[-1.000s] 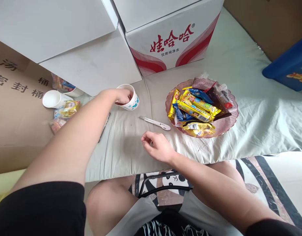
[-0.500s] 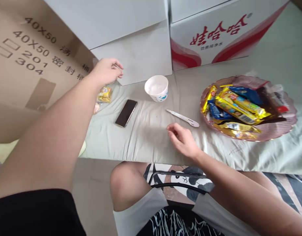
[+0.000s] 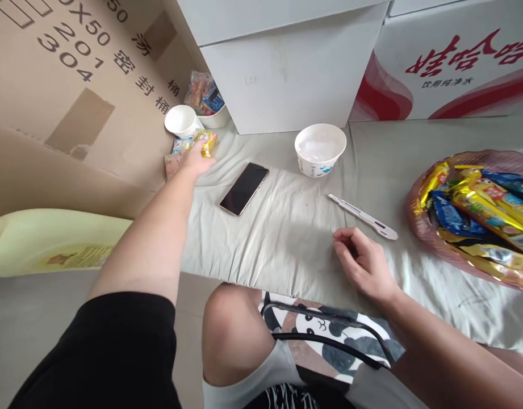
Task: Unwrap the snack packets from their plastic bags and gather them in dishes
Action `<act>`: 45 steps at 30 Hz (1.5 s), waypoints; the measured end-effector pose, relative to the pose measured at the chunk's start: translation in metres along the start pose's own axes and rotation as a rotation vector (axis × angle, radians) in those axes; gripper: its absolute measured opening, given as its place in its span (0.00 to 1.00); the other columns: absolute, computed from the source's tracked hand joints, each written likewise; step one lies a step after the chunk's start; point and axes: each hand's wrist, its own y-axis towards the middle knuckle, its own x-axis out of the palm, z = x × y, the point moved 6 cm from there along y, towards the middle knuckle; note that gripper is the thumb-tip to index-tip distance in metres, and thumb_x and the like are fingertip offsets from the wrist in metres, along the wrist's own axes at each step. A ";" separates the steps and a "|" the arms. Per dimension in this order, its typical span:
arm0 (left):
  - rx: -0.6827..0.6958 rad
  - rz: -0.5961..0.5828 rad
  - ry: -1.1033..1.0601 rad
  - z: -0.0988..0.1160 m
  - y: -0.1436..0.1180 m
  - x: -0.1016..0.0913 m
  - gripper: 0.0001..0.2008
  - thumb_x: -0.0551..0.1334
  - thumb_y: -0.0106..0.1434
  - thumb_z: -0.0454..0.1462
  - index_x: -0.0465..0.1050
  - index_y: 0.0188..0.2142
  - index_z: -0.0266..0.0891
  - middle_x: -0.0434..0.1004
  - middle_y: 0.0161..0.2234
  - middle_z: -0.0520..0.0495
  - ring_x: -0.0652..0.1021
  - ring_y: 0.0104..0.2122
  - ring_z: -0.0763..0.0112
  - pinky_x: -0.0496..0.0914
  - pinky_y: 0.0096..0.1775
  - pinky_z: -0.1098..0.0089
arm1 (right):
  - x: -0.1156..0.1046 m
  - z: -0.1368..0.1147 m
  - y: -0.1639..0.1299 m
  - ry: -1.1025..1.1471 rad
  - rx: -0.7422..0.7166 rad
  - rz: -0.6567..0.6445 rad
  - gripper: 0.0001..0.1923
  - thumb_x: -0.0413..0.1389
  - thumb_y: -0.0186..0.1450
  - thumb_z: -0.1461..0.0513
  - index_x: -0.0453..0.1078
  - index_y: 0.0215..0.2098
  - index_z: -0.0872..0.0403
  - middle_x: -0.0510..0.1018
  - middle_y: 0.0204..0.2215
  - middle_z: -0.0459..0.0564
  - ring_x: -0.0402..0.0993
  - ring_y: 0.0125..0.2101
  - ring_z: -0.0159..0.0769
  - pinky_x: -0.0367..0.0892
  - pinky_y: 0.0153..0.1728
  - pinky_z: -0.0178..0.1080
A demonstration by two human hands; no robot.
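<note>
At the back left, my left hand (image 3: 196, 162) reaches to a small yellow snack packet (image 3: 209, 143). Its thumb and index finger stand apart with the fingertips at the packet; the other fingers are mostly hidden. More small packets (image 3: 173, 165) lie beside it, in front of a white paper bowl (image 3: 182, 120). My right hand (image 3: 365, 261) rests on the cloth near the front edge, fingers curled and nothing seen in them. Just beyond it lies a white utility knife (image 3: 363, 217). A dark phone (image 3: 245, 189) and another white paper bowl (image 3: 320, 150) stand between the hands.
A pink glass dish (image 3: 418, 218) of wrapped snacks is at the right. Another bowl (image 3: 216, 118) holds bagged snacks at the back left. White cartons (image 3: 287, 79) and a brown cardboard box (image 3: 129, 130) border the cloth-covered surface (image 3: 282, 238). A yellow bottle (image 3: 52, 241) lies at left.
My left hand has come down from in front of the white carton to the yellow packet. The view has swung left, bringing the back bowls into sight. My right hand stays by the knife.
</note>
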 end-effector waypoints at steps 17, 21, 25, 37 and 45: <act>-0.119 0.307 -0.065 0.024 -0.024 -0.031 0.08 0.69 0.57 0.30 0.71 0.29 0.41 0.72 0.40 0.46 0.78 0.45 0.57 0.70 0.53 0.57 | 0.002 -0.009 0.000 0.068 -0.042 -0.078 0.05 0.51 0.67 0.61 0.68 0.35 0.50 0.74 0.24 0.45 0.68 0.23 0.34 0.64 0.25 0.37; 0.018 0.424 -0.262 0.048 -0.050 -0.051 0.09 0.69 0.57 0.29 0.69 0.28 0.40 0.71 0.35 0.49 0.77 0.39 0.66 0.74 0.47 0.63 | -0.001 -0.004 -0.002 0.166 0.010 -0.094 0.05 0.52 0.65 0.59 0.68 0.36 0.50 0.74 0.25 0.46 0.71 0.26 0.36 0.67 0.30 0.39; 0.298 0.436 -0.387 0.101 -0.120 -0.044 0.07 0.67 0.56 0.30 0.70 0.28 0.39 0.71 0.38 0.48 0.78 0.39 0.69 0.76 0.41 0.67 | 0.004 0.010 -0.001 0.498 0.219 -0.151 0.14 0.57 0.65 0.51 0.68 0.43 0.50 0.79 0.39 0.51 0.78 0.36 0.40 0.73 0.38 0.44; 0.358 0.175 -0.955 0.168 -0.229 0.061 0.15 0.73 0.57 0.41 0.69 0.39 0.45 0.72 0.57 0.44 0.78 0.55 0.57 0.77 0.51 0.55 | 0.006 0.008 0.015 1.097 0.274 -0.129 0.31 0.71 0.56 0.48 0.66 0.52 0.45 0.77 0.50 0.49 0.77 0.49 0.43 0.76 0.50 0.48; -0.183 -0.641 -1.603 0.198 -0.233 0.113 0.41 0.78 0.50 0.50 0.60 0.58 0.54 0.79 0.50 0.49 0.83 0.45 0.62 0.77 0.43 0.64 | -0.007 0.001 0.004 0.493 -0.143 -0.052 0.32 0.66 0.63 0.45 0.66 0.60 0.44 0.61 0.67 0.58 0.53 0.72 0.54 0.59 0.69 0.60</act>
